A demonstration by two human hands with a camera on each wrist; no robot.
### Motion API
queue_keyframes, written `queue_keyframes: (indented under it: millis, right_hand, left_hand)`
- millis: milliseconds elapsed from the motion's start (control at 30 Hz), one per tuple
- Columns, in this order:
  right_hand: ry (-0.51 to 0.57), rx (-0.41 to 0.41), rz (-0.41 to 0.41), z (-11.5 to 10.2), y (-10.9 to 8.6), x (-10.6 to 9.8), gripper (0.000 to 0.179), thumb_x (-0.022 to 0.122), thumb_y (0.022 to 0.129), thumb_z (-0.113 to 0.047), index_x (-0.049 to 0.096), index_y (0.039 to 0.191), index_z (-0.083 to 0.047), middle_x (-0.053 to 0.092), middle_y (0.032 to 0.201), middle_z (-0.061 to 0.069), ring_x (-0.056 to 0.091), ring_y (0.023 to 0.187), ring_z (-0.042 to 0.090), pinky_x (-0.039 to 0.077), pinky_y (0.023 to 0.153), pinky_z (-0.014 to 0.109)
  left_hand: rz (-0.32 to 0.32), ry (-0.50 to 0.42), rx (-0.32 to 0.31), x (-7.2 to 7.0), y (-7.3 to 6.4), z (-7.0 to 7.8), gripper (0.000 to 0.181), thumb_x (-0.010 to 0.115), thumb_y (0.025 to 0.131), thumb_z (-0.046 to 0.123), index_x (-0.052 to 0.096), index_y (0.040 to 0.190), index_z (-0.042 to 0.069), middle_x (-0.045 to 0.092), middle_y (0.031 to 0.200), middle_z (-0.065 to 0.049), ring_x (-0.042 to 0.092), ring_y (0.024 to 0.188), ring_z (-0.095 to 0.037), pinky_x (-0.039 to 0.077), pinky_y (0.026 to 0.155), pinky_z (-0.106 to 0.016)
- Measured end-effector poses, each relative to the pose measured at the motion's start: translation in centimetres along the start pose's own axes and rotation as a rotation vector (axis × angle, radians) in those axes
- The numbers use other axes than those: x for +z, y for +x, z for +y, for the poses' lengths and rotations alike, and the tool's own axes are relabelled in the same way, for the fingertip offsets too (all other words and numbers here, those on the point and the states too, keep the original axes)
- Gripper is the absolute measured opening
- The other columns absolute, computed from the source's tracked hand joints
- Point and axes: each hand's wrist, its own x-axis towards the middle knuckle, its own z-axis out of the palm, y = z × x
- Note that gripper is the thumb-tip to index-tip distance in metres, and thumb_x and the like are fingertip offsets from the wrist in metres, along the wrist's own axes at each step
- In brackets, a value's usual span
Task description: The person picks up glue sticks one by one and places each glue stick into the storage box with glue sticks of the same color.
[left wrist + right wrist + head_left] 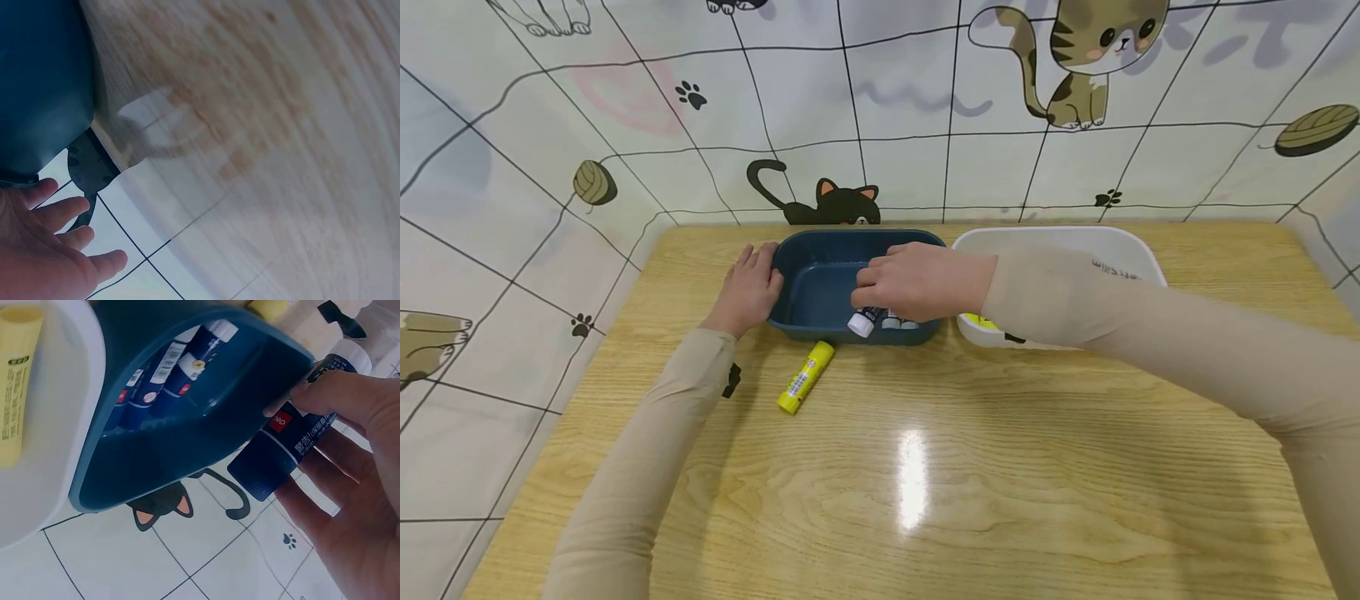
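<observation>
A dark blue glue stick (284, 440) with a white cap is held between the thumb and fingers of my right hand (921, 282). That hand is above the right half of a dark blue bin (820, 292). Several more blue glue sticks (156, 378) lie inside, against one end. My left hand (747, 287) rests at the bin's left end; in the left wrist view its fingers (62, 212) are extended and spread beside the wall, with the thumb hidden. A yellow glue stick (806, 377) lies on the table in front of the bin.
A white bin (1037, 240) stands directly right of the blue one, partly covered by my right forearm. Inside is a yellow glue stick (14, 381). Behind both bins rises a tiled wall covering (902, 100) with cat pictures, along the back edge of the wooden table (1000, 467).
</observation>
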Motion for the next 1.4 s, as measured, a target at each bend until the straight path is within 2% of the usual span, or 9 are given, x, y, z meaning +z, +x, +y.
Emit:
queue_keyframes:
  millis: [133,367,567,667,867,967,1133,1400]
  right_hand:
    - [0.003,0.016,-0.054,0.5,0.5,0.0,0.03,0.059,0.091,0.001,0.062,0.12,-0.009,0.062,0.112,0.008,0.057,0.101,0.025,0.048,0.079,0.037]
    - [0.019,0.027,-0.129,1.2,1.3,0.3,0.032,0.064,0.091,-0.001,0.061,0.121,-0.009,0.061,0.114,0.009,0.057,0.103,0.027,0.048,0.083,0.038]
    - [0.018,0.06,-0.194,1.9,2.1,0.4,0.036,0.061,0.092,0.001,0.06,0.126,-0.01,0.061,0.12,0.01,0.058,0.106,0.028,0.047,0.087,0.04]
    - [0.003,0.067,-0.253,2.1,2.6,0.4,0.039,0.061,0.092,0.002,0.06,0.129,-0.011,0.06,0.123,0.01,0.058,0.108,0.028,0.047,0.089,0.041]
    - [-0.046,0.027,-0.36,1.9,3.7,1.4,0.042,0.064,0.091,0.001,0.06,0.131,-0.013,0.06,0.125,0.01,0.058,0.111,0.026,0.047,0.091,0.04]
    - [-0.072,-0.008,-0.373,1.7,4.0,2.1,0.042,0.066,0.09,-0.002,0.061,0.13,-0.013,0.061,0.125,0.01,0.057,0.112,0.025,0.046,0.093,0.04]
    - [-0.144,-0.055,-0.346,1.8,4.4,3.0,0.037,0.068,0.09,-0.003,0.065,0.125,-0.014,0.064,0.12,0.008,0.059,0.108,0.024,0.048,0.089,0.038]
    - [-0.21,-0.09,-0.346,2.1,5.1,3.3,0.033,0.066,0.091,-0.003,0.068,0.122,-0.015,0.066,0.117,0.006,0.061,0.106,0.023,0.048,0.088,0.037]
  left_hand:
    - [0.007,0.003,0.003,0.1,0.1,-0.1,0.051,0.029,0.102,0.016,0.024,0.149,-0.001,0.027,0.152,-0.025,0.009,0.144,-0.041,0.01,0.112,-0.059]
    - [0.013,0.009,0.004,0.1,0.1,-0.2,0.051,0.029,0.102,0.016,0.024,0.149,-0.001,0.027,0.152,-0.025,0.009,0.144,-0.04,0.011,0.111,-0.06]
    - [0.012,0.007,-0.003,0.1,0.2,-0.2,0.051,0.029,0.102,0.016,0.024,0.15,-0.001,0.027,0.152,-0.024,0.01,0.143,-0.04,0.011,0.112,-0.059]
    - [0.01,0.005,-0.001,0.0,0.2,-0.1,0.051,0.029,0.102,0.016,0.024,0.15,-0.001,0.027,0.153,-0.024,0.01,0.144,-0.04,0.011,0.112,-0.059]
    - [0.006,0.0,0.002,0.1,0.1,-0.2,0.051,0.029,0.102,0.016,0.023,0.15,-0.001,0.026,0.153,-0.024,0.009,0.144,-0.04,0.011,0.112,-0.059]
    - [0.004,-0.001,0.007,0.2,0.2,-0.3,0.051,0.029,0.102,0.016,0.024,0.15,-0.002,0.026,0.153,-0.024,0.009,0.144,-0.04,0.011,0.112,-0.058]
    - [0.013,0.001,0.008,0.4,0.3,-0.3,0.052,0.03,0.102,0.016,0.024,0.15,-0.002,0.024,0.153,-0.025,0.009,0.144,-0.041,0.012,0.112,-0.059]
    - [0.014,0.001,-0.002,0.3,0.3,-0.4,0.052,0.03,0.102,0.016,0.023,0.15,-0.002,0.022,0.154,-0.025,0.009,0.144,-0.04,0.012,0.112,-0.059]
